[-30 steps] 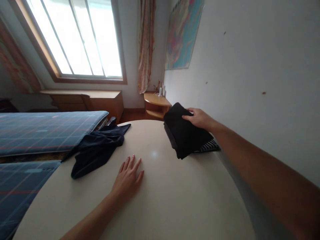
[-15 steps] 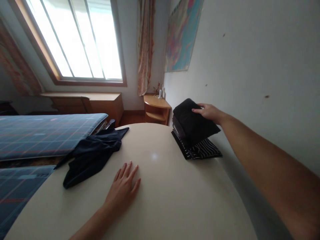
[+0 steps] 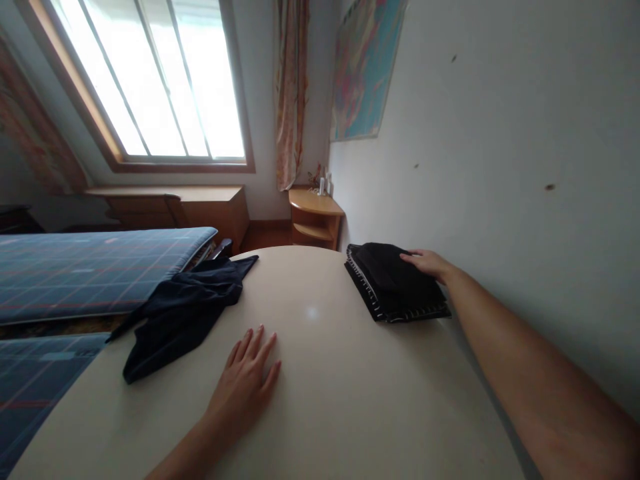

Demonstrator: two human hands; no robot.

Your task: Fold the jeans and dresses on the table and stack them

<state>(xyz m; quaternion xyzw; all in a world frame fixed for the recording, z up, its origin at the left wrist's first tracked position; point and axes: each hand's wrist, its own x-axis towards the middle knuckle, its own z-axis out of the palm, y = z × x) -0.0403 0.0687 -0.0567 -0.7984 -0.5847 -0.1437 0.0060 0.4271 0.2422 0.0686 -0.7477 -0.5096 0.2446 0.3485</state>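
My left hand (image 3: 249, 373) lies flat on the pale round table (image 3: 325, 413), fingers spread, holding nothing. At the table's right side, my right hand (image 3: 426, 263) has its fingers on the far right edge of a folded black garment (image 3: 400, 277). That garment rests on top of a folded black-and-white striped garment (image 3: 370, 297), whose striped edges show along the left and front. The underside of my right hand's grip is hidden. Left of my left hand, a crumpled dark navy garment (image 3: 193, 310) hangs partly over the table's left edge.
Mattresses with a blue plaid pattern (image 3: 100, 273) stand beside the table on the left. A white wall (image 3: 490, 147) runs close along the right. Beyond the table are a wooden corner shelf (image 3: 315, 202), a desk (image 3: 210, 193) and a bright window (image 3: 150, 87).
My right hand has lowered the folded black garment, which was tilted up, flat onto the striped one. My left hand has stayed in place on the table.
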